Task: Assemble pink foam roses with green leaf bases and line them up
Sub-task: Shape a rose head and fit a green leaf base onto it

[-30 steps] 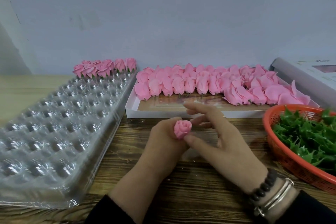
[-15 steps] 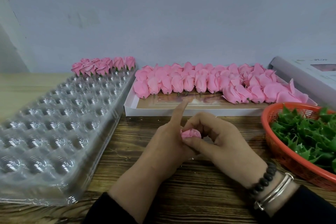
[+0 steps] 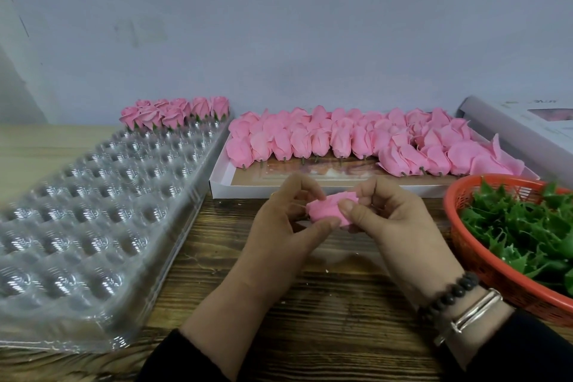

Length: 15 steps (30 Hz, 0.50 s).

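A pink foam rose point(image 3: 325, 208) lies sideways between both my hands above the wooden table. My left hand point(image 3: 279, 226) pinches its left end with thumb and fingers. My right hand point(image 3: 393, 220) grips its right end, thumb on top. No green base shows on it. Several finished roses with green bases point(image 3: 173, 112) stand in a line at the far end of the clear plastic cell tray point(image 3: 93, 211). Loose pink rose heads point(image 3: 356, 139) fill a white box point(image 3: 223, 186). Green leaf bases point(image 3: 527, 226) lie in an orange basket point(image 3: 465, 245).
A white carton point(image 3: 511, 124) lies at the back right behind the basket. The clear tray takes up the left half of the table. A pale wall closes off the back. Bare dark wood shows under and in front of my hands.
The rose was held upright by my left hand a second ago, my right hand open beside it. Both hands have closed on it and it now lies sideways between them.
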Each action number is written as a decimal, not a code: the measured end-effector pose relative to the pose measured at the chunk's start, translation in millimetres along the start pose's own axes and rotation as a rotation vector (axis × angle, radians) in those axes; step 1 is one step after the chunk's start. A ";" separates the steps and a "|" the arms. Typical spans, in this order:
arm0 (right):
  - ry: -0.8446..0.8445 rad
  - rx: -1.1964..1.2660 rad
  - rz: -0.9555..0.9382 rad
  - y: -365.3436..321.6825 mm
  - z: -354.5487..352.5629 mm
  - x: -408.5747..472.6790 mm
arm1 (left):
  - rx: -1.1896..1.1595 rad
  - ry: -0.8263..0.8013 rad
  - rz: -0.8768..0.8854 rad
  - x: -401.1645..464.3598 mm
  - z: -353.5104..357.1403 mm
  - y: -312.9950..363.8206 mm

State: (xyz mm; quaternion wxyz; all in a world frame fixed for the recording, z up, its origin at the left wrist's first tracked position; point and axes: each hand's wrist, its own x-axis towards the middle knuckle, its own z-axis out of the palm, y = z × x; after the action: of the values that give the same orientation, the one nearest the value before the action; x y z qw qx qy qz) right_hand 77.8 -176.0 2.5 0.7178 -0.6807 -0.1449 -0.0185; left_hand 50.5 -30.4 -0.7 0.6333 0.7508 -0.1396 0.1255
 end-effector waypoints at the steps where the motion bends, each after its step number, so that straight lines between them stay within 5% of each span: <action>1: -0.014 0.000 0.014 -0.3 0.0 -0.4 | -0.020 -0.002 -0.003 0.7 0.4 -1.2; 5: -0.149 -0.178 -0.006 -2.6 -3.5 -1.0 | -0.236 0.043 -0.110 2.3 -2.0 -2.6; 9: -0.363 -0.587 -0.294 -3.2 -4.8 -2.3 | -0.417 -0.014 -0.308 1.9 -6.0 -4.2; 15: -0.238 -0.408 -0.299 -2.9 -3.1 -3.5 | -0.509 -0.040 -0.323 1.8 -8.6 -2.3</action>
State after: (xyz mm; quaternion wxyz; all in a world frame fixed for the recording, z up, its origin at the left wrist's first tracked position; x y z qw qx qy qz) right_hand 74.4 -179.9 4.4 0.5331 -0.7798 -0.3201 -0.0728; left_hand 52.9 -21.6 -0.7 0.8099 0.5829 -0.0577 -0.0309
